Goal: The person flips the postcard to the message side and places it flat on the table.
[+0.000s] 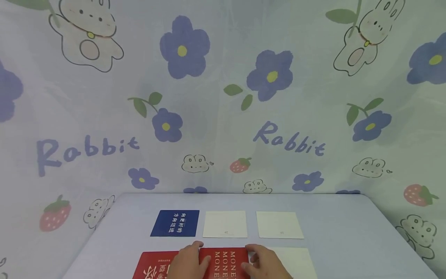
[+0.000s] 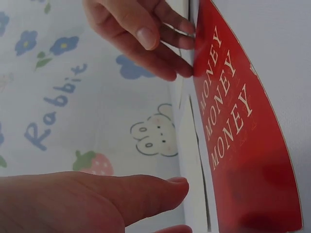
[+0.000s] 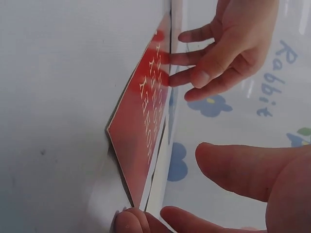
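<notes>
A red card (image 1: 223, 265) printed MONEY several times lies at the near middle of the table, its lower part cut off in the head view. At its left edge rests my left hand (image 1: 187, 263), fingers extended toward the far corner. My right hand (image 1: 267, 263) is at the opposite edge, with a fingertip by the far right corner. The right wrist view shows the fingers of my left hand (image 3: 233, 53) straight and touching the red card (image 3: 136, 131), while the right thumb stands off it. In the left wrist view, the right hand's (image 2: 141, 34) fingertips meet the card's edge.
Behind lie a blue card (image 1: 175, 223) with white characters and two white cards, one in the middle (image 1: 225, 224) and one at right (image 1: 280, 224). Another red card (image 1: 151, 263) is partly covered by my left hand. A white card (image 1: 296, 259) lies beside my right hand.
</notes>
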Demonstrator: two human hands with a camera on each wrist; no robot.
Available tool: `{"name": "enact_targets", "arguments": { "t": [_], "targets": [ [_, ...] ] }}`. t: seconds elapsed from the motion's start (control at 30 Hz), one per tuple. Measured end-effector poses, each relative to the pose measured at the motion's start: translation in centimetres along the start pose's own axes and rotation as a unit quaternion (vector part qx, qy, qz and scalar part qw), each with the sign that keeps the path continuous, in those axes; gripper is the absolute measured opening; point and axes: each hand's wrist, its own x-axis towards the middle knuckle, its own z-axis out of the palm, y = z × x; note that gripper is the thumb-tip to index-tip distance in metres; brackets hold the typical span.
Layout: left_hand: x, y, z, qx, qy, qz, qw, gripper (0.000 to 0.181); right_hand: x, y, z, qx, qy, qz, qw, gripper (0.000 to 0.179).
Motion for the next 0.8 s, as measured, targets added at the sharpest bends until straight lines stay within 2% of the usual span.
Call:
{"name": "enact_targets", "arguments": {
  "t": [0.2,0.37,0.53,0.67,0.8],
  "targets": [
    [-0.13,0.14,0.11,-0.002,0.007,0.004,1.0000,0.046,-0.12,0.08,0.25,0.002,0.007,-0.004,1.0000,0.050],
    [-0.13,0.29,0.13,-0.003,0.000,-0.001,1.0000,0.050,-0.17,-0.05,0.43,0.006,0.015,0.003,0.9999,0.052],
    [-0.08,0.29,0.05,0.008,-0.003,-0.002,1.0000,0.056,-0.23,0.09,0.40,0.016,0.009,-0.012,0.9998,0.049],
    [-0.20,0.19,0.09,0.007,0.013,0.009,0.9998,0.061,-0.24,0.29,0.28,0.027,0.002,-0.033,0.9991,0.045],
    [-0.33,0.07,0.18,0.000,0.031,0.022,0.9993,0.063,-0.06,0.46,0.18,0.030,0.004,-0.038,0.9988,0.041]
  ]
}}
